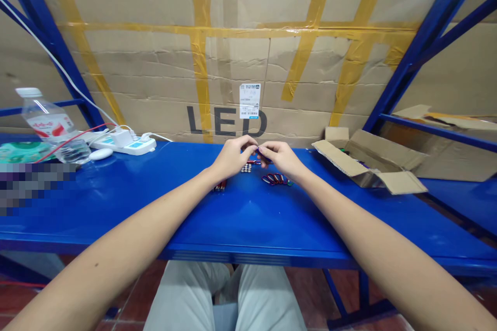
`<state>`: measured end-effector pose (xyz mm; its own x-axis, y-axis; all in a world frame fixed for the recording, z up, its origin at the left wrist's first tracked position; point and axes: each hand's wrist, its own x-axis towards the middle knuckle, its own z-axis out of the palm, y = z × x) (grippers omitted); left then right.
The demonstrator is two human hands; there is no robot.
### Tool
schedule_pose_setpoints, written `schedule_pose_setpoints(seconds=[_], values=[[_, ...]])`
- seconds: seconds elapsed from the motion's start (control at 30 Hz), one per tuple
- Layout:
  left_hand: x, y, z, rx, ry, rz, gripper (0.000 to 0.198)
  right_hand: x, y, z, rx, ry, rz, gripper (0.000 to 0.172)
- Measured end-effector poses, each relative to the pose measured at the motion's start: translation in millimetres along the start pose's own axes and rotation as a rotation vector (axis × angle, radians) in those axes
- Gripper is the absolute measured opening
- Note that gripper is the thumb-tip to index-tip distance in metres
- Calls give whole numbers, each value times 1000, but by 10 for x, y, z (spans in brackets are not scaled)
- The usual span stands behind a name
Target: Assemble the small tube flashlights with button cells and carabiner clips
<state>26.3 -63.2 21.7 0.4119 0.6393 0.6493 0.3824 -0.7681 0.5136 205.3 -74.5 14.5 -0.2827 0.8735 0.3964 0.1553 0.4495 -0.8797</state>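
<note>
My left hand (234, 156) and my right hand (282, 158) meet above the middle of the blue table (248, 222), fingertips almost touching. Both are closed in a pinch around something very small and dark, mostly hidden by the fingers. Under the fingers lie small silver round pieces (246, 168) in a cluster. A red stick-like piece (253, 162) shows just behind them. Below my right hand rests a row of several coloured carabiners (276, 180). Short red tubes (219, 186) lie beside my left wrist, partly covered by it.
An opened cardboard box (373, 160) with small items inside stands on the right. At the left are a water bottle (54, 126), a white power strip (132, 145) with cables and a green packet (23, 152). A large taped carton (163, 72) walls off the back.
</note>
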Motion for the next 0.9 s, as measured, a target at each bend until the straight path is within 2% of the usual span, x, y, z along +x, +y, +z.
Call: schedule_pose_setpoints(seconds=[0.2, 0.33, 0.43, 0.57, 0.63, 0.73, 0.8, 0.9], values=[[-6, -18, 34, 149, -24, 72, 22, 45, 94, 25, 111, 18, 43, 34], [-16, -28, 54, 280, -185, 182, 50, 55, 157, 79, 216, 70, 104, 29], [-24, -46, 61, 250, -292, 181, 62, 47, 167, 136, 264, 89, 163, 25], [-29, -87, 63, 216, -267, 164, 64, 51, 168, 183, 250, 133, 198, 19], [-26, -110, 56, 211, -249, 152, 61, 58, 154, 149, 147, 164, 207, 14], [-13, -147, 29, 229, -211, 122, 61, 45, 76, 4, -309, 191, 118, 9], [-2, -170, 5, 239, -174, 103, 64, 15, -14, -110, -697, 33, 52, 11], [16, -199, -26, 236, -121, 96, 66, -46, -155, -201, -932, -276, 105, 13]])
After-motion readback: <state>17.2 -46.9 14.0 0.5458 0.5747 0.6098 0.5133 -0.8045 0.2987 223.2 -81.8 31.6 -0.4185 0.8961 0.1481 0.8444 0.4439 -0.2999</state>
